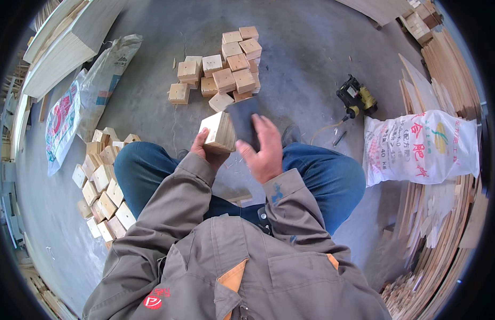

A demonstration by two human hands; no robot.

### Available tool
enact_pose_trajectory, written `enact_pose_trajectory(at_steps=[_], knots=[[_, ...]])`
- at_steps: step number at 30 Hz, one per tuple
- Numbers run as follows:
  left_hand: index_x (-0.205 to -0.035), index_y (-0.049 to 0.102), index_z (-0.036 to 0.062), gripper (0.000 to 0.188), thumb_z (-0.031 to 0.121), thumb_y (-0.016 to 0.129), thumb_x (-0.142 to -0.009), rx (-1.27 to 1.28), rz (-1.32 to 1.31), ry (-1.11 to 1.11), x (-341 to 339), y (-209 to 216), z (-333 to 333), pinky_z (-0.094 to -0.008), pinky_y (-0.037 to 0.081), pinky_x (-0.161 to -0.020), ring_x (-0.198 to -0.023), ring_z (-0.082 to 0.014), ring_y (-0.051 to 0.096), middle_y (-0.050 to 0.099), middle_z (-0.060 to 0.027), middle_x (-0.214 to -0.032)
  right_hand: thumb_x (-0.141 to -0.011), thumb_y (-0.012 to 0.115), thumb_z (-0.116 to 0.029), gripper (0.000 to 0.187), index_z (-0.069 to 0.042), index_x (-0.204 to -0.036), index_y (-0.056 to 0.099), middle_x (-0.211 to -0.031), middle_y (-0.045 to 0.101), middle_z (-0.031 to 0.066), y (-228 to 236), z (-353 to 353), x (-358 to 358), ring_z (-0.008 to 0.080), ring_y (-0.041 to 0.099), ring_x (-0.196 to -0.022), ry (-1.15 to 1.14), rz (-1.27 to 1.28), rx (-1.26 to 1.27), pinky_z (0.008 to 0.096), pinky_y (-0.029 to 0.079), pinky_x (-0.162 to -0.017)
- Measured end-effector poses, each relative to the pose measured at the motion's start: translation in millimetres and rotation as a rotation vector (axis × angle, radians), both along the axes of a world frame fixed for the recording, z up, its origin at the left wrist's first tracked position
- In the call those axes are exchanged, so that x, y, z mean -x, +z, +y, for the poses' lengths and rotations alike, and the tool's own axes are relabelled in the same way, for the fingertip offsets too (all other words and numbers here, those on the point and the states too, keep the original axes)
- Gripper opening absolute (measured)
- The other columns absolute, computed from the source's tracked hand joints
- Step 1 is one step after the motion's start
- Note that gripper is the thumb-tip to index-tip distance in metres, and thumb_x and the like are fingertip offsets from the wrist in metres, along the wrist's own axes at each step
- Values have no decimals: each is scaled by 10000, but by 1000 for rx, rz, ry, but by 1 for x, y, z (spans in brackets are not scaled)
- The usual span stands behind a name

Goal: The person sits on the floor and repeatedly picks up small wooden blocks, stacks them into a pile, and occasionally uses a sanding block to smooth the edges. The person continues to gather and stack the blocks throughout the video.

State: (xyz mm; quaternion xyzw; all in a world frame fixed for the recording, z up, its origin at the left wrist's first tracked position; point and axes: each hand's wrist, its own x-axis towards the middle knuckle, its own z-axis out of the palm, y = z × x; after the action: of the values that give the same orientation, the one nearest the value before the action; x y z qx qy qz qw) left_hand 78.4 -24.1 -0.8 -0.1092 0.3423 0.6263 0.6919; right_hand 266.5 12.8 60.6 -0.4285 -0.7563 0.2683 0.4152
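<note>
L hand is gripping a wood block from below, over the knees. R hand is pressing dark sandpaper against the block's right face, fingers closed on it. Block pile far, w/ another pile left; nailer & sack right.
</note>
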Motion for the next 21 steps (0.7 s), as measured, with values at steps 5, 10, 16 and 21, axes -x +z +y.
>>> enact_pose_trajectory(at_steps=[5, 10, 16, 21], knots=[[-1444, 493, 75, 646, 441, 615, -926, -134, -113, -117, 12, -21, -10, -524, 446, -1115, -1277, -346, 580, 601, -149, -1388, -799, 793, -252, 713, -43, -1423, 517, -1420, 472, 267, -1, -18, 19, 456, 482, -1245, 182, 19, 13, 491, 395, -1076], [-1458, 463, 69, 679, 357, 679, -882, -211, -125, -87, 2, 19, -7, -529, 435, -1119, -1305, -370, 546, 564, -166, -1413, -804, 786, -246, 687, 14, -1386, 531, -1367, 533, 280, -39, 21, 3, 430, 505, -1264, -166, 20, 185, 474, 403, -1088], [-1448, 506, 104, 659, 449, 636, -901, -199, -26, -109, -1, 35, -3, -482, 458, -1097, -1293, -337, 562, 581, -130, -1420, -824, 773, -268, 683, 33, -1384, 526, -1372, 535, 269, -27, 21, -9, 408, 517, -1258, -256, 147, 235, 464, 402, -1094], [-1443, 511, 102, 640, 440, 629, -912, -194, 36, -151, 1, 1, -3, -510, 455, -1100, -1275, -323, 578, 582, -133, -1420, -782, 797, -215, 717, 19, -1394, 506, -1402, 481, 289, 11, -7, 9, 465, 483, -1254, 177, 9, -21, 493, 379, -1088]])
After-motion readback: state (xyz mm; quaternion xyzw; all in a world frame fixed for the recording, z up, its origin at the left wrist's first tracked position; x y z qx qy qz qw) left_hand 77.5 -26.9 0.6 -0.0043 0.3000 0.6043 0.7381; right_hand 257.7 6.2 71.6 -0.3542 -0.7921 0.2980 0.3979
